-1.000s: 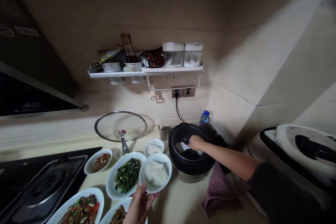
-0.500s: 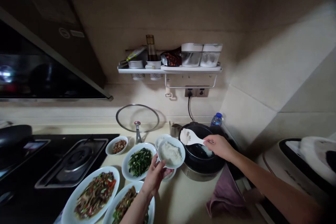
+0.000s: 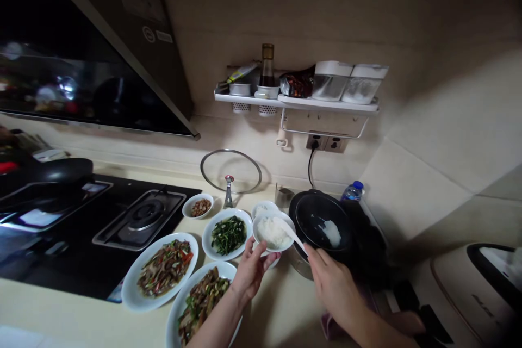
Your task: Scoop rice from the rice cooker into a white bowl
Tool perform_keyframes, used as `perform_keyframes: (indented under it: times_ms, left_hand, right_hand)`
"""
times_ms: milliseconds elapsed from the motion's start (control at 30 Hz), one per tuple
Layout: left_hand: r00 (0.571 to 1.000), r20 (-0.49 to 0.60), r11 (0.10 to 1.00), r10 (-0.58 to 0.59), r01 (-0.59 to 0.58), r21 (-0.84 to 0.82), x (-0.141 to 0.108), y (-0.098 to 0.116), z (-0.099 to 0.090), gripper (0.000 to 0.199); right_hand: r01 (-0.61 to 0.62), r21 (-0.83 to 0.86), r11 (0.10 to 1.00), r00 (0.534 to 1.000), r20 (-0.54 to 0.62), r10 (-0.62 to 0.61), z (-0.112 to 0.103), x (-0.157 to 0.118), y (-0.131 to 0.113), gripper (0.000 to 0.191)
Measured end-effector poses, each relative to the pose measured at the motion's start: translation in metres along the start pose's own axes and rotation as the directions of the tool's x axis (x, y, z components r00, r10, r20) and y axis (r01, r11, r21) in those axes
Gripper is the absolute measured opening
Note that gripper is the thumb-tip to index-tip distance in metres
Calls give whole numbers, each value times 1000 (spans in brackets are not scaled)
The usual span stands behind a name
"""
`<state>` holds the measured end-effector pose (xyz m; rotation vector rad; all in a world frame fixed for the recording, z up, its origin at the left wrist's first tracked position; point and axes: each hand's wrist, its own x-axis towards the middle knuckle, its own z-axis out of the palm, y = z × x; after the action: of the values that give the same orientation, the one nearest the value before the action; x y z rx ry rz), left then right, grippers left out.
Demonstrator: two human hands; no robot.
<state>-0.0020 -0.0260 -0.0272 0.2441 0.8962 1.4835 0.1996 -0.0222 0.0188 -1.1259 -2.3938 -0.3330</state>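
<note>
My left hand [image 3: 250, 271] grips a white bowl [image 3: 261, 242] of rice by its near side, holding it above the counter. In my right hand [image 3: 332, 283] is the handle of a white rice paddle [image 3: 297, 238], its blade down in the bowl against the rice [image 3: 271, 231]. To the right of the bowl stands a dark round pot [image 3: 304, 217], with a patch of rice [image 3: 331, 232] left on its inner surface. Behind the held bowl sits another small white bowl [image 3: 264, 206] of rice, partly hidden. A further white rim shows just beneath the held bowl.
Plates of leafy greens [image 3: 228, 235], stir-fried meat [image 3: 165, 266] and another stir-fry [image 3: 204, 302] stand left, with a bowl of nuts [image 3: 201, 207]. A glass lid [image 3: 231, 191] leans on the wall. The gas stove [image 3: 138, 220] lies further left; a purple cloth [image 3: 330, 326] is near my right wrist.
The rice paddle has moved left and down from above the pot into the held bowl, bringing its rice there. The camera view has turned left.
</note>
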Motion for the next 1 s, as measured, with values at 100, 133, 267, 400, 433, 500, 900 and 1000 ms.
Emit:
perform_keyframes:
  times_ms: [100, 133, 267, 400, 433, 500, 900, 1000]
  left_hand:
    - [1000, 8, 1000, -2, 2, 3, -2, -2, -3, 50]
    - [1000, 10, 1000, -5, 5, 4, -3, -3, -4, 50]
    - [1000, -2, 1000, -25, 25, 19, -6, -2, -13, 54]
    - [1000, 10, 998, -28, 27, 53, -8, -1, -25, 60]
    - [999, 17, 997, -33, 32, 63, -9, -1, -28, 61]
    - [998, 23, 995, -53, 51, 80, -11, -2, -33, 65]
    - [980, -118, 984, -158, 166, 60, -39, -23, -54, 82]
    - [980, -124, 982, -158, 169, 80, -44, -33, -55, 82]
  right_hand:
    - [75, -15, 997, 997, 18, -75, 3, -5, -9, 47]
    - [79, -11, 997, 996, 30, -78, 3, -5, -11, 48]
    - [-16, 77, 997, 999, 45, 13, -16, 5, 3, 40]
    - [-182, -79, 980, 968, 162, 193, -45, 32, 52, 32]
    - [-210, -181, 961, 942, 228, 248, -48, 40, 67, 31]
    - [-193, -359, 913, 872, 364, 328, -43, 56, 94, 30]
    - [319, -301, 899, 672, 740, 10, 41, 132, 133, 26]
    - [387, -268, 882, 614, 789, -30, 49, 142, 141, 22]
